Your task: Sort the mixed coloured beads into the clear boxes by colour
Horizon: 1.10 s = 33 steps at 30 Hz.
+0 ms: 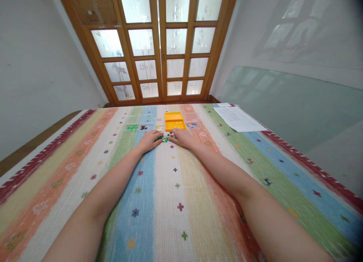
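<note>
A small pile of mixed coloured pieces, too small to name exactly, lies on the striped tablecloth between my hands. My left hand rests at the pile's left side, thumb apart from the fingers, fingertips touching its edge. On the other side, my right hand curves around the pile, its thumb and fingers also apart. Neither hand visibly grips a piece. Just beyond stand an open orange box with whitish pieces and clear boxes with green pieces, dark red pieces, yellow pieces and blue pieces.
Printed paper sheets lie at the table's far right. The striped tablecloth covers the table. A glass-like panel leans along the right wall, and wooden doors with glass panes stand beyond the far edge.
</note>
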Each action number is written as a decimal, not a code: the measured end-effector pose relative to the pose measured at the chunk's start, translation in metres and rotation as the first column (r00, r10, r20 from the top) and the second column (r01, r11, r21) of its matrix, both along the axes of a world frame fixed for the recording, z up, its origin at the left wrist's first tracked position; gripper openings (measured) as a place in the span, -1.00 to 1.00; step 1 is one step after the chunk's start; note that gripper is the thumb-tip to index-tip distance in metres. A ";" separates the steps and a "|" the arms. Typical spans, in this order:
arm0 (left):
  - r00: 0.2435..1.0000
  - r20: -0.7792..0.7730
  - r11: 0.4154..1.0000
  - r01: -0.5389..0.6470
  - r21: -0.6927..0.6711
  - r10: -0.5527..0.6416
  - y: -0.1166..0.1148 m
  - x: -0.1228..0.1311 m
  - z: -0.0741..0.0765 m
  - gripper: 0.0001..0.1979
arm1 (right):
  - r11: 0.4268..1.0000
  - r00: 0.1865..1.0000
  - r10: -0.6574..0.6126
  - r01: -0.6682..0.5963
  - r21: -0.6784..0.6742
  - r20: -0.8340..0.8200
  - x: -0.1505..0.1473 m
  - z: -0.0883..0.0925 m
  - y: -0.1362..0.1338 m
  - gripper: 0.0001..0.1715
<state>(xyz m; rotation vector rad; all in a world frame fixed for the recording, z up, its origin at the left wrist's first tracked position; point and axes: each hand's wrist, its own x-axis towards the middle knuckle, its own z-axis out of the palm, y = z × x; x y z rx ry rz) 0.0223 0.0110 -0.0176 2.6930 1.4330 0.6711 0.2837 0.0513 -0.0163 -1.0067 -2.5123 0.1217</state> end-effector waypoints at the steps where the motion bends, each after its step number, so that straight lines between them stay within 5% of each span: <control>1: 1.000 0.004 1.000 -0.003 0.000 0.003 0.000 0.000 0.000 -0.62 | 1.000 1.000 0.013 -0.013 0.009 -0.001 0.000 0.001 -0.002 -0.62; 11: 0.991 0.119 0.998 -0.066 -0.020 0.068 0.003 -0.008 -0.002 -0.69 | 0.970 0.970 0.223 -0.231 0.072 0.096 -0.013 0.016 -0.025 -0.72; 33: 0.993 0.118 0.999 -0.030 -0.017 0.032 0.001 -0.007 0.001 -0.73 | 0.975 0.979 0.201 -0.203 0.085 0.033 -0.016 0.007 -0.020 -0.79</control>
